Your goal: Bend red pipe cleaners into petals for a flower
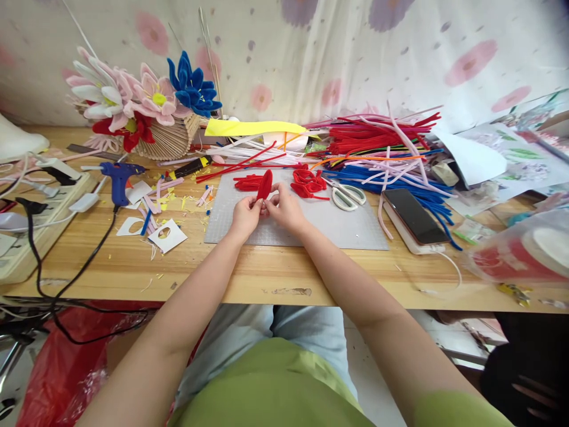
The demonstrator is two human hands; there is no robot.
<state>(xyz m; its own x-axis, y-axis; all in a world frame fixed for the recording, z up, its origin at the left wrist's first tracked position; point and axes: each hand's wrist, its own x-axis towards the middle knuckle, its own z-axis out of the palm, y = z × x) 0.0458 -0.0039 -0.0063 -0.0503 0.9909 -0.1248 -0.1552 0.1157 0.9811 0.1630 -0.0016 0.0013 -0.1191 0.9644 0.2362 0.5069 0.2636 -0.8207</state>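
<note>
A red pipe-cleaner petal [265,185] stands upright between my hands above the grey cutting mat [347,228]. My left hand [247,214] pinches it near its lower end. The fingers of my right hand [285,209] are closed at the same spot, partly covering it. Just beyond my hands lie cut red pipe-cleaner pieces [247,183]. To the right is a small pile of looped red petals [307,179]. White-handled scissors [349,197] rest on the mat beside that pile.
A blue glue gun [119,181] with its black cord and a power strip [44,228] are at the left. Behind stand fuzzy flowers [155,98]. Red pipe cleaners [377,136] and blue ones [400,181] spread at the back right, near a phone [415,216] and a plastic cup [524,249].
</note>
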